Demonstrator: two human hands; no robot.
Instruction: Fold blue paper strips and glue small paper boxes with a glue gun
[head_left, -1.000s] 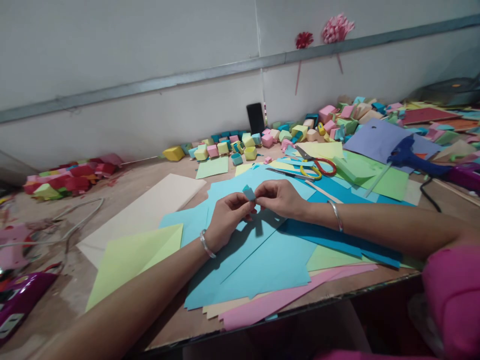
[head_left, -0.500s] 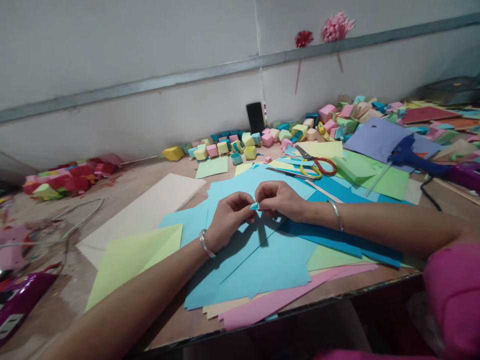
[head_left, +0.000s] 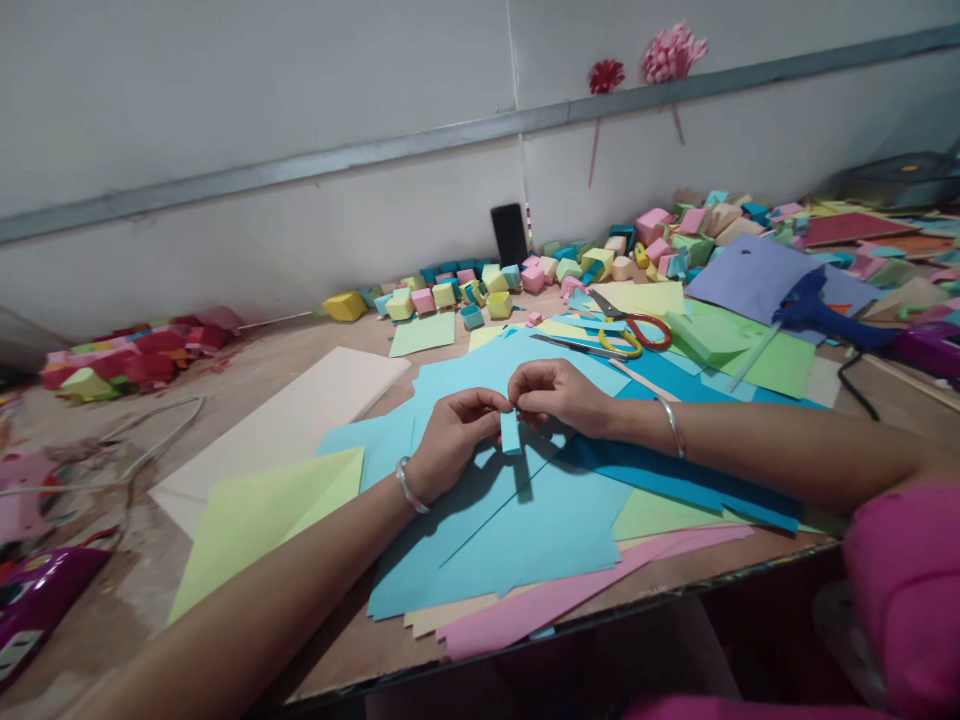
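the left hand (head_left: 459,435) and the right hand (head_left: 562,397) come together over the middle of the counter (head_left: 240,360), thumbs and fingertips pinched on the upper end of a small light-blue folded paper strip (head_left: 511,436). the strip hangs down between them, its lower end free, above a spread of large light-blue paper sheets (head_left: 540,545) on which the shadow of the hands falls. each wrist wears a silver-coloured bangle.

under the right forearm lie darker blue paper sheets (head_left: 675,480). along the near edge of the counter runs a long pink paper strip (head_left: 517,622), and to the left are a yellow-green paper sheet (head_left: 262,530) and a cream paper sheet (head_left: 300,410). beyond the right hand rest scissors with red handles (head_left: 651,332) and scissors with yellow handles (head_left: 624,346), close beside each other. a dark-blue and purple glue gun (head_left: 825,315) lies farther right, near a violet paper sheet (head_left: 739,270).

at the back, a row of small pastel folded-paper boxes (head_left: 444,294) stands before a black phone (head_left: 509,235) propped upright against the white wall (head_left: 300,90).
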